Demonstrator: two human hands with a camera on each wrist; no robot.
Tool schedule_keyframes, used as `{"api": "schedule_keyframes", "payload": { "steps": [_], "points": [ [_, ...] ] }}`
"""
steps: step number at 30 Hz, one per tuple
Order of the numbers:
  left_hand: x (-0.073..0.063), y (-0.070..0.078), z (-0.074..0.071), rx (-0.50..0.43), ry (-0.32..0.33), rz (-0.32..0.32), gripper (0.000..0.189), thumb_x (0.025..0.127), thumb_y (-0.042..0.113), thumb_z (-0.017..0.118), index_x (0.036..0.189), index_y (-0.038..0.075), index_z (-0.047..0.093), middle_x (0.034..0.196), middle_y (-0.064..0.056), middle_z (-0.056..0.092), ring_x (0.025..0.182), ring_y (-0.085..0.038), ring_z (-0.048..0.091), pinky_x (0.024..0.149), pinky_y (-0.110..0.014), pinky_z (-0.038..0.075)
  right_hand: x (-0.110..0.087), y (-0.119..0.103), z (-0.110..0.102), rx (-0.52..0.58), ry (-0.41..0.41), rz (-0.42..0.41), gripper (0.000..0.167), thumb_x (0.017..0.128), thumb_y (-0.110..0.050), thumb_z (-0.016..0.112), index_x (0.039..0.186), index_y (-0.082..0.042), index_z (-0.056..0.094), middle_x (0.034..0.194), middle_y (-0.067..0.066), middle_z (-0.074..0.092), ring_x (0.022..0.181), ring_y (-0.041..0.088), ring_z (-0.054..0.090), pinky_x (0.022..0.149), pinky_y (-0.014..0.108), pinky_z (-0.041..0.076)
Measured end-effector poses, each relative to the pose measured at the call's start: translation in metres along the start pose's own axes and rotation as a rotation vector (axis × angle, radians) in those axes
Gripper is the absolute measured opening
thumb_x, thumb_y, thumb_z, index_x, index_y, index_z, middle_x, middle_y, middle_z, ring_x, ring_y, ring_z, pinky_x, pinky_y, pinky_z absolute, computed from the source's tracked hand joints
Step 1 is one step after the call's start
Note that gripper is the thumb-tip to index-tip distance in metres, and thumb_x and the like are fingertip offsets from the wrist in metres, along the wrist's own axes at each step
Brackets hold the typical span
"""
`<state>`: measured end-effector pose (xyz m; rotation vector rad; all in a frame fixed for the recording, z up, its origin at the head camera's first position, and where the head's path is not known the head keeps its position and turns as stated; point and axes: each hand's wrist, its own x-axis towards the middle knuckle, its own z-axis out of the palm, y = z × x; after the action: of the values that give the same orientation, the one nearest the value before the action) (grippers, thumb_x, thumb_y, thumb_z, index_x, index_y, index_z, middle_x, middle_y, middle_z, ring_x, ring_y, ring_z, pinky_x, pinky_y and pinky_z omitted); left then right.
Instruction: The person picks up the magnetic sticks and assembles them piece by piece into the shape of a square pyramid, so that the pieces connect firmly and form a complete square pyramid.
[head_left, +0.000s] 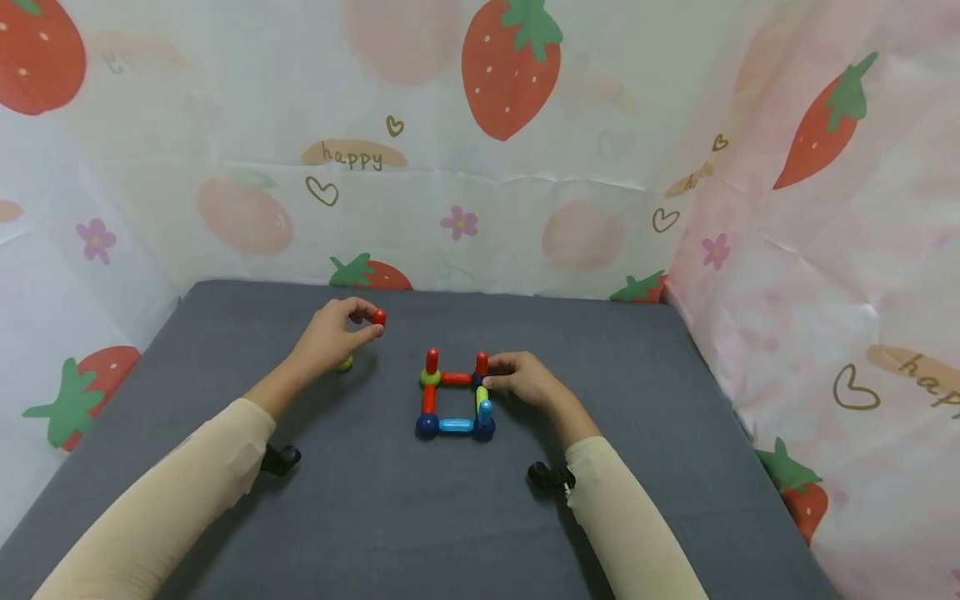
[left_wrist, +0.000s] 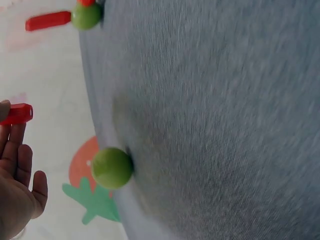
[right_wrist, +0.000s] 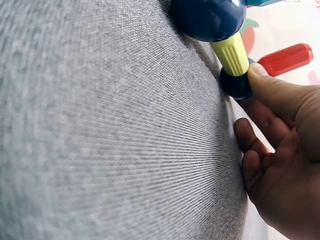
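Observation:
My left hand [head_left: 333, 333] pinches a short red rod [head_left: 379, 317] between thumb and fingertips, raised above the table. Below that wrist lies a loose green ball [left_wrist: 112, 168], partly hidden in the head view. To the right stands a square frame of rods and balls. Its far-left corner is a green ball [head_left: 430, 378] with an upright red rod [head_left: 432, 360]. My right hand [head_left: 531, 382] pinches the dark blue ball [right_wrist: 236, 86] at the far-right corner, under another upright red rod [right_wrist: 287, 60]. A yellow-green rod [right_wrist: 231, 55] runs from that ball to the near-right dark blue ball [head_left: 484, 428].
An upright light blue rod [head_left: 486, 411] tops the near-right corner. A lying light blue rod [head_left: 455, 425] joins it to the near-left dark blue ball [head_left: 427, 426]. Grey cloth [head_left: 375, 525] covers the table, with strawberry-print curtain [head_left: 510, 192] around its back and sides.

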<state>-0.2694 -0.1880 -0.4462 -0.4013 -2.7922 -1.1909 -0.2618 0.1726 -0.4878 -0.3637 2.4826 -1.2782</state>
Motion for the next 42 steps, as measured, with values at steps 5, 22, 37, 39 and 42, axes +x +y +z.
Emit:
{"api": "schedule_keyframes", "payload": {
  "steps": [5, 22, 37, 39, 42],
  "points": [
    [-0.014, 0.014, 0.004, -0.017, -0.009, 0.021, 0.032, 0.097, 0.036, 0.072, 0.121, 0.014, 0.067, 0.118, -0.012, 0.060, 0.113, -0.034, 0.052, 0.086, -0.046, 0.046, -0.001, -0.003, -0.001, 0.004, -0.011, 0.002, 0.039, 0.095, -0.024, 0.075, 0.131, -0.012, 0.070, 0.131, 0.006, 0.068, 0.123, 0.026, 0.059, 0.107, 0.049, 0.046],
    [-0.048, 0.047, 0.029, -0.036, -0.150, 0.131, 0.020, 0.094, 0.029, 0.076, 0.111, 0.021, 0.070, 0.110, -0.007, 0.064, 0.107, -0.031, 0.057, 0.093, -0.047, 0.046, 0.000, -0.002, 0.000, 0.021, -0.009, -0.004, 0.034, 0.095, -0.021, 0.075, 0.127, -0.011, 0.072, 0.126, 0.005, 0.070, 0.118, 0.023, 0.060, 0.106, 0.047, 0.046],
    [-0.058, 0.050, 0.052, 0.006, -0.328, 0.155, 0.017, 0.094, 0.033, 0.077, 0.107, 0.027, 0.069, 0.107, -0.002, 0.065, 0.101, -0.018, 0.055, 0.085, -0.036, 0.049, 0.003, 0.001, 0.000, 0.013, -0.006, 0.002, 0.035, 0.095, -0.023, 0.076, 0.128, -0.014, 0.072, 0.128, 0.004, 0.069, 0.121, 0.024, 0.059, 0.107, 0.048, 0.045],
    [-0.058, 0.050, 0.054, 0.010, -0.333, 0.153, 0.016, 0.093, 0.032, 0.078, 0.107, 0.027, 0.069, 0.107, -0.001, 0.065, 0.100, -0.016, 0.056, 0.085, -0.036, 0.049, 0.003, 0.001, 0.000, 0.014, -0.009, 0.003, 0.035, 0.095, -0.023, 0.076, 0.128, -0.014, 0.072, 0.128, 0.004, 0.069, 0.121, 0.024, 0.059, 0.108, 0.048, 0.045],
    [-0.057, 0.050, 0.058, 0.019, -0.346, 0.155, 0.016, 0.093, 0.031, 0.078, 0.106, 0.027, 0.070, 0.105, 0.001, 0.066, 0.098, -0.015, 0.056, 0.085, -0.035, 0.050, 0.003, 0.000, 0.000, 0.011, -0.013, 0.004, 0.036, 0.095, -0.023, 0.076, 0.129, -0.013, 0.071, 0.128, 0.004, 0.069, 0.122, 0.024, 0.059, 0.108, 0.048, 0.045]
  ]
}}
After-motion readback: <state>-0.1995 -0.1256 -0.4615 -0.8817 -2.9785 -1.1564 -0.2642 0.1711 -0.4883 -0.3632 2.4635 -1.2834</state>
